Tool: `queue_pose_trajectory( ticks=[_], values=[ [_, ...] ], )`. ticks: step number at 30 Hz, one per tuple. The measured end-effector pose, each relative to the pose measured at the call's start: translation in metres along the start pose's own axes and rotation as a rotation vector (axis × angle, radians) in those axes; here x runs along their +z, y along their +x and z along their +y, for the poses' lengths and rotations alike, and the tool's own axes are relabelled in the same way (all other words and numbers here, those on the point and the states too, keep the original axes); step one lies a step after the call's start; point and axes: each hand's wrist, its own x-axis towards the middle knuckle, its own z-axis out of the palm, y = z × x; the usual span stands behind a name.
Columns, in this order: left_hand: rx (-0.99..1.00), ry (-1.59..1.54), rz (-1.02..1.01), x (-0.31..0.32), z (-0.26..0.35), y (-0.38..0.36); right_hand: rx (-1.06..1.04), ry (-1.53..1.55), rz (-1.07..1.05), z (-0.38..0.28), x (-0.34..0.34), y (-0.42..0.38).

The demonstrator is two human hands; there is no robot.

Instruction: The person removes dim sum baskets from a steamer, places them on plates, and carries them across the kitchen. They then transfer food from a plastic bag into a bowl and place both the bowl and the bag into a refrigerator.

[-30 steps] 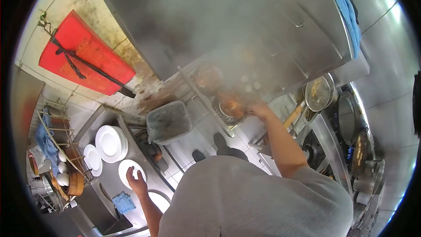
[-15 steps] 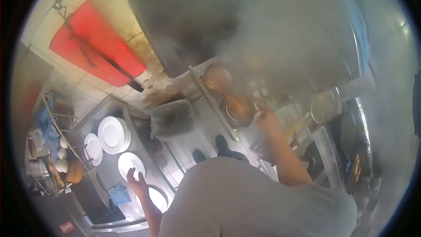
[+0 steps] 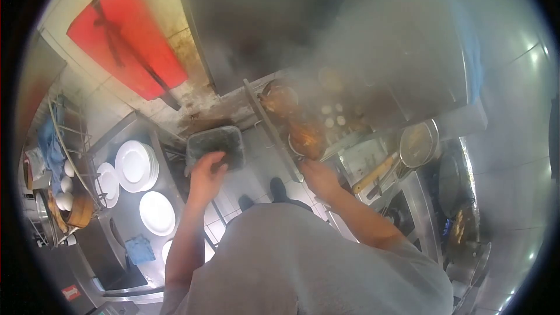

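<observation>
My left hand hangs with its fingers bent and the thumb apart, nothing in it. Behind it is a grey plastic bin on the floor side. My right hand is closed near the end of a long metal edge; what its fingers hold, if anything, is hidden. Just beyond it sits a pan of browned food, with another browned piece farther back. Several pale round items lie to the right of these. Steam blurs this area.
A stack of white plates and a single plate stand on the steel counter at left, near a blue cloth. At right lie a strainer and a wooden handle. A red board hangs on the wall.
My left hand has moved up and right, from above the plates to in front of the bin. My right hand has drawn back left and nearer to my body. The view has shifted slightly.
</observation>
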Motion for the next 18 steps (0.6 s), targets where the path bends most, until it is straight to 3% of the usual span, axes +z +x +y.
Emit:
queue_pose_trajectory(
  ticks=[1, 3, 7, 10, 12, 15, 18],
  values=[
    [-0.001, -0.002, 0.001, 0.005, 0.010, 0.009, -0.001, -0.001, -0.002, 0.004, 0.004, 0.006],
    [0.077, 0.022, -0.083, 0.012, 0.029, 0.021, 0.012, -0.036, -0.208, 0.009, 0.005, 0.018],
    [0.186, -0.013, -0.111, 0.034, 0.032, 0.036, 0.047, -0.061, -0.250, 0.005, -0.012, 0.027],
    [0.167, -0.028, -0.188, 0.049, 0.040, 0.038, -0.008, -0.115, -0.259, 0.011, -0.037, 0.025],
    [0.295, 0.036, -0.211, 0.066, 0.042, 0.046, -0.100, -0.136, -0.276, 0.014, -0.056, 0.025],
    [0.283, 0.023, -0.268, 0.085, 0.079, 0.064, -0.197, -0.162, -0.270, 0.024, -0.061, 0.009],
    [0.405, 0.147, -0.176, 0.132, 0.084, 0.099, -0.169, -0.153, -0.270, 0.029, -0.070, -0.008]
  ],
)
